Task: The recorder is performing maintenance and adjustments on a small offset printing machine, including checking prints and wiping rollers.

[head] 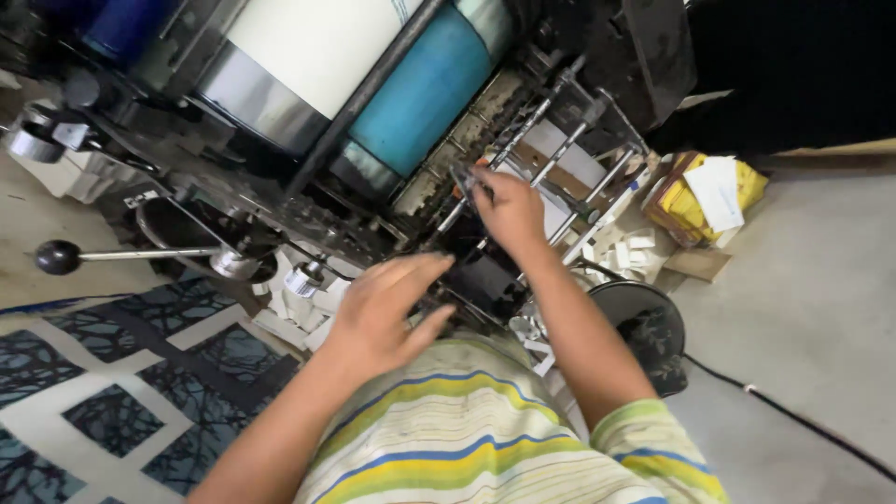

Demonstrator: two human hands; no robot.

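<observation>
— Right hand [509, 207]? 
— Pinched on a thin metal rod [523, 140] of the greasy press, beside the blue roller [425, 89]. 
— Left hand [383, 313]? 
— Open, fingers spread, holding nothing, hovering near the dark frame [280, 201]. 
— Yellow box [695, 201]? 
— Holding white paper.

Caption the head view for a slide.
Right hand grips a small tool at a printing press's metal rods; left hand hovers open.

One head-worn camera looks steeply down, close over the person's chest, onto the printing press [373, 121] and floor [803, 308].

Right hand [509, 207] grips small metal tool [462, 177] at press rods [560, 154]; left hand [383, 313] hovers open, blurred.
</observation>
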